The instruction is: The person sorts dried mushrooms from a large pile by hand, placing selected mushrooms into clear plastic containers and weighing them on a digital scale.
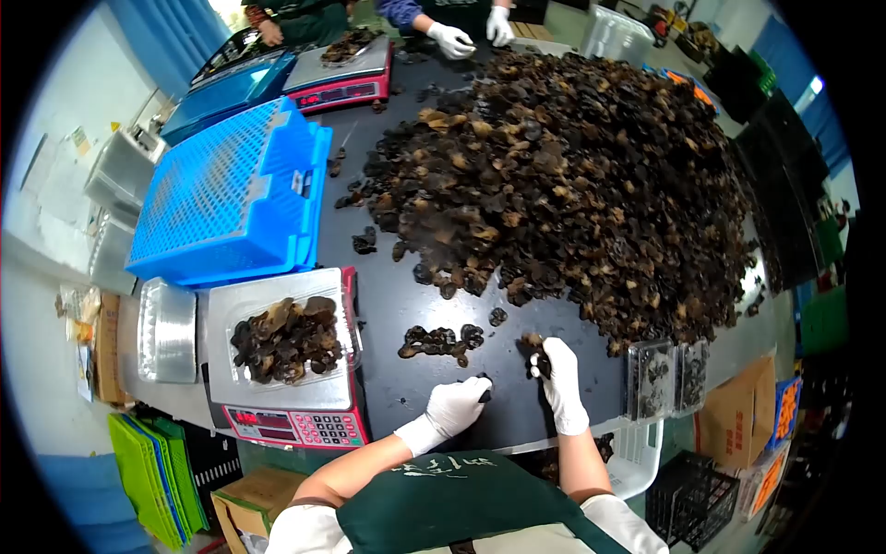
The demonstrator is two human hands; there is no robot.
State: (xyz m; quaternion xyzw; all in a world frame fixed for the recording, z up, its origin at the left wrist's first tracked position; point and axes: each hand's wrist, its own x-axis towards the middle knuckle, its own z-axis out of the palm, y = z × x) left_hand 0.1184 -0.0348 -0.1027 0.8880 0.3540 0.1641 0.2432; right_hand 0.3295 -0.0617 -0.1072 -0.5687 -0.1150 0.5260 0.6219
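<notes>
My left hand (454,407), in a white glove, is closed around a dark piece of wood ear mushroom (485,391) that pokes out at the fingertips. To its right, my gloved right hand (557,374) pinches a brownish wood ear mushroom (532,343). Between the hands and the big heap of wood ear mushrooms (554,185), a small row of pieces (438,343) lies on the dark tabletop (392,392). Left of my hands, a clear plastic tray holding mushrooms (288,340) rests on a red-edged digital scale (330,428).
Stacked blue crates (212,194) stand behind the scale, with nested clear trays (167,332) at its left. Clear containers (651,380) sit at the right table edge. Across the table are another scale (341,90) and co-workers, one with white-gloved hands (452,41).
</notes>
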